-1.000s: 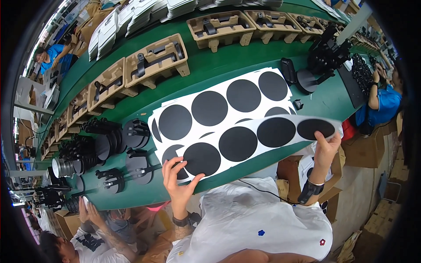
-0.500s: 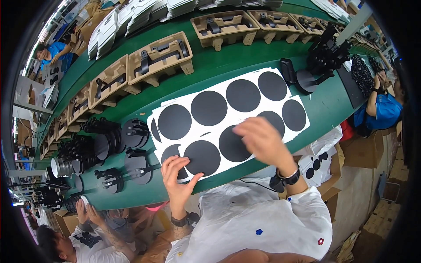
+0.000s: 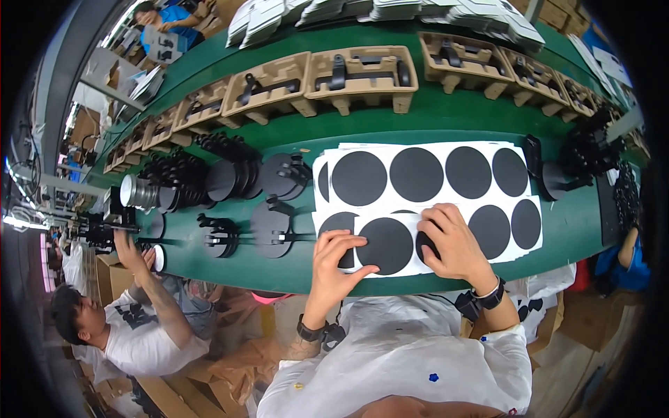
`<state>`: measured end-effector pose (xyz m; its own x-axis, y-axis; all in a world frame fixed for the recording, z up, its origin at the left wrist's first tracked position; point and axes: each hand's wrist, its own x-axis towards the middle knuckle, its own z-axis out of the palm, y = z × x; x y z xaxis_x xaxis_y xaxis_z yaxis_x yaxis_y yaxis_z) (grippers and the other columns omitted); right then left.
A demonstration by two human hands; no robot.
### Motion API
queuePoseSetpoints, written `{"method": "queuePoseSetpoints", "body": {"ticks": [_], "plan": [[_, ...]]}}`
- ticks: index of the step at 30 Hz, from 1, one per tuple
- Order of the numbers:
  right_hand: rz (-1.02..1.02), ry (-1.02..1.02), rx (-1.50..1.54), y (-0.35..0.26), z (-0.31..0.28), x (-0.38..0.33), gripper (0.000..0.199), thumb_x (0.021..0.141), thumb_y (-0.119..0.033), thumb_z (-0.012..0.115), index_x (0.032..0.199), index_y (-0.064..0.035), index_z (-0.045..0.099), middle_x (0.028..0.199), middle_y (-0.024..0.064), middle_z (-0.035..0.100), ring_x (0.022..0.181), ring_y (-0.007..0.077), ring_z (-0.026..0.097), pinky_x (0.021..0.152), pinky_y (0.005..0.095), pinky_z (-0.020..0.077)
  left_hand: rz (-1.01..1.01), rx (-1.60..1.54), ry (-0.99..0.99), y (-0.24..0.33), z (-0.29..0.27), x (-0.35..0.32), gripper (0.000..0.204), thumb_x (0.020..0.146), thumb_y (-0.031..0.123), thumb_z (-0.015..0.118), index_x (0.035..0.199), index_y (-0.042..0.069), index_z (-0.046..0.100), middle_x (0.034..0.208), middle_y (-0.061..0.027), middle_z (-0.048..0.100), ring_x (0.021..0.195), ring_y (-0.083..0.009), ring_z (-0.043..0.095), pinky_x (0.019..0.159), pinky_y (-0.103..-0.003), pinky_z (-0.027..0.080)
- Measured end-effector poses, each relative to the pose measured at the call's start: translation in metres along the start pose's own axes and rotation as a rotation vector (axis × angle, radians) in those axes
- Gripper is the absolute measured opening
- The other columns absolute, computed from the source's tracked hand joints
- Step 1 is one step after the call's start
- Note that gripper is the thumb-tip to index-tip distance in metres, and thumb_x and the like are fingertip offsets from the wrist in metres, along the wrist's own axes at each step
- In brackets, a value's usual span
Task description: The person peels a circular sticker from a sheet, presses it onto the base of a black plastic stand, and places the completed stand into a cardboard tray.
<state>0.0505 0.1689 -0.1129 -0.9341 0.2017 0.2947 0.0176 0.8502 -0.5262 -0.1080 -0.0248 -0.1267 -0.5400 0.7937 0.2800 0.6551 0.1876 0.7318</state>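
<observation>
A white sheet with two rows of black discs lies on top of a stack of similar sheets on the green table. My left hand rests on its lower left corner, fingers lying over the edge and the thumb stretched apart, beside a whole black disc. Just right of that disc, my right hand curls its fingers and thumb over another black disc, covering most of it. Whether that disc's edge is lifted from the sheet is hard to make out.
Cardboard pulp trays with black parts line the raised shelf behind. Black stands with round bases cluster at the left, more at the right. A person in white works at the left end.
The view has turned, so the sheets appear further right. My right hand has come down and curled over a disc in the front row. The left hand stays at the sheet's corner.
</observation>
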Motion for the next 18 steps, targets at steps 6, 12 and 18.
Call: {"method": "queuePoseSetpoints", "body": {"ticks": [6, 12, 18], "plan": [[0.034, 0.148, 0.099, 0.001, -0.01, -0.022, 0.033, 0.062, -0.008, 0.056, 0.094, -0.002, 0.056, 0.103, 0.0145, 0.051, 0.104, 0.0347, 0.047, 0.096, 0.0481, 0.0365, 0.024, 0.006, -0.041, 0.008, -0.006, 0.001, 0.043, 0.052, 0.016, 0.085, 0.089, 0.005, 0.066, 0.095, -0.0039, 0.066, 0.101, -0.0268, 0.054, 0.087, -0.037, 0.043], [-0.021, 0.1, -0.137, -0.003, -0.012, -0.015, 0.033, 0.058, -0.007, 0.057, 0.091, -0.0032, 0.058, 0.102, 0.0143, 0.051, 0.106, 0.0371, 0.047, 0.096, 0.0505, 0.0362, 0.01, 0.009, -0.036, 0.018, 0.002, 0.002, 0.043, 0.051, 0.016, 0.086, 0.087, 0.006, 0.065, 0.095, -0.0031, 0.066, 0.1, -0.0264, 0.054, 0.087, -0.037, 0.043], [-0.101, 0.167, 0.009, 0.007, -0.025, -0.021, 0.024, 0.061, -0.008, 0.056, 0.085, -0.0027, 0.054, 0.099, 0.0145, 0.051, 0.102, 0.0367, 0.048, 0.094, 0.0485, 0.0389, -0.002, 0.012, -0.039, 0.024, 0.006, 0.005, 0.042, 0.051, 0.016, 0.086, 0.087, 0.007, 0.066, 0.095, -0.0022, 0.067, 0.101, -0.0259, 0.054, 0.086, -0.036, 0.042]]}}
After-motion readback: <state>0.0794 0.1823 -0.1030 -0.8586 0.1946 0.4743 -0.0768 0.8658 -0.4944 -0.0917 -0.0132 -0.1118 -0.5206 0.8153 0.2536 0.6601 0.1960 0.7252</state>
